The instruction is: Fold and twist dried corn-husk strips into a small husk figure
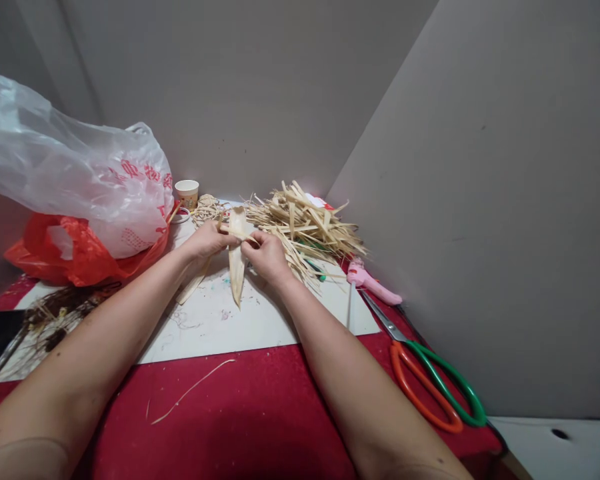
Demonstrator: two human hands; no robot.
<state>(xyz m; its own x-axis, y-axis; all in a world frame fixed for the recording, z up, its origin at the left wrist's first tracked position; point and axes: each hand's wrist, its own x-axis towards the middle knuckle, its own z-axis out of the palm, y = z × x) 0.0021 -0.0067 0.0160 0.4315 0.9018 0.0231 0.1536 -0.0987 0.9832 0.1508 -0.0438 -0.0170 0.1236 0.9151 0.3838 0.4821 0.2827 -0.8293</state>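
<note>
Both of my hands meet over the white board (210, 340). Between them stretches a narrow pale strip of dried leaf, which crosses a broader, pointed dried leaf (237, 273). My left hand (207, 240) is closed, its thumb and fingers pinching the strip's left part. On the other side my right hand (269, 257) pinches the strip near the crossing. The broad leaf's wide end points away from me and its tip towards me. Under my left wrist lies another pale leaf piece (194, 285). My fingers partly hide the crossing.
A heap of dried strips (305, 220) lies behind my right hand. To the right are a pink glue gun (375, 283) and large scissors (425, 373) with red and green handles. Plastic bags (90, 193), a paper cup (187, 192) and dark fibres (60, 317) are at left.
</note>
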